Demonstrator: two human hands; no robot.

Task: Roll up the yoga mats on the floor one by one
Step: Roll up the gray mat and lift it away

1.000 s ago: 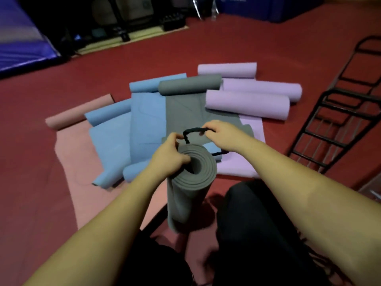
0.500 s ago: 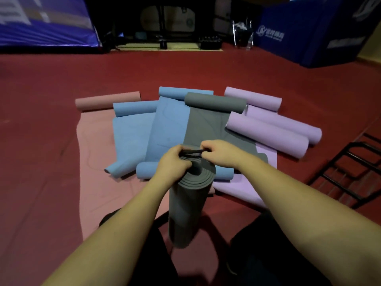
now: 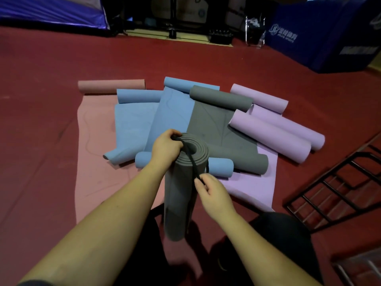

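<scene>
My left hand (image 3: 165,148) grips the rolled grey mat (image 3: 181,188) mid-frame, right hand (image 3: 214,193) pinches the black strap (image 3: 190,159) across its end

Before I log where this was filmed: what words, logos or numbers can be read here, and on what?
Blue padded block, back right: a white round logo with characters and smaller lettering under it, too blurred to read.
Same block, further right: a pale strip of print, unreadable.
Round mark on the dark equipment at the back: too small to read.
Mats, strap: no text visible.
</scene>
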